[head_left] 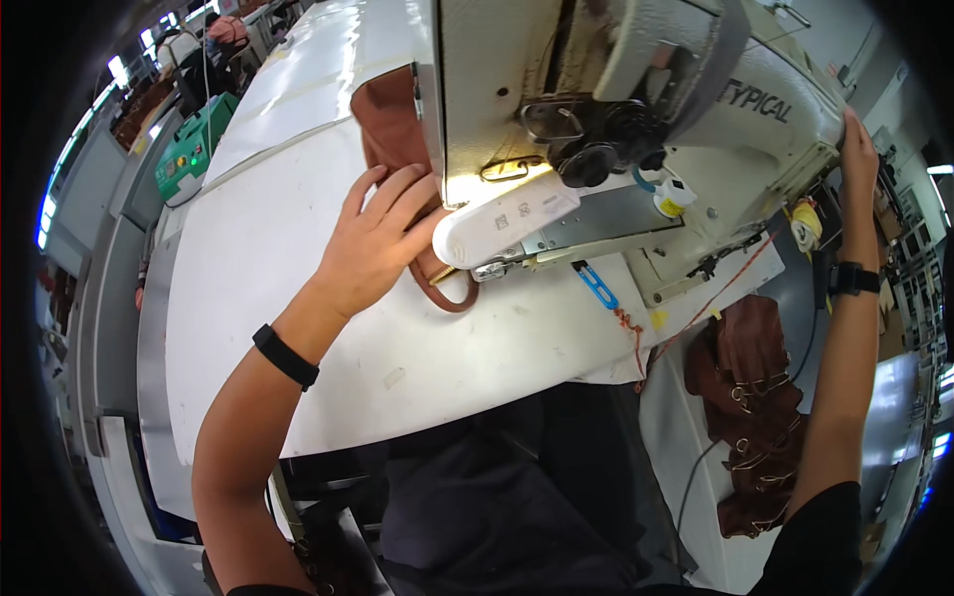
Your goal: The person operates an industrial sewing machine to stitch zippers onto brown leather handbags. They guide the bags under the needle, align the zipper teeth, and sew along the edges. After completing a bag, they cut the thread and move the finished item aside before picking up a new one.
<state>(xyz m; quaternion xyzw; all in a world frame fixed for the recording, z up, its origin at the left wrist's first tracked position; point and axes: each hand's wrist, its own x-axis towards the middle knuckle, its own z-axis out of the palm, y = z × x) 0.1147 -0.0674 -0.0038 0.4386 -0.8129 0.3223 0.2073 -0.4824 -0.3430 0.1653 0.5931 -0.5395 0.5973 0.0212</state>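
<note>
My left hand [368, 248] is on a brown leather piece [393, 114] at the sewing machine [556, 60], with its fingers bent over the leather and its thumb pointing toward the lit needle area. Below that hand a brown leather loop [459, 301] and a bit of gold-coloured metal stick out. A white rounded guard [497, 223] hides the needle and part of the leather. At the far right, my right hand [860, 154] is closed round the right end of the machine; some of its fingers are hidden behind it.
Blue thread snips [596, 285] on an orange cord lie on the white table [477, 358]. Brown leather pieces with metal rings [750, 417] are heaped at the lower right. A green box-shaped device [194, 149] stands at the left, with people seated farther back.
</note>
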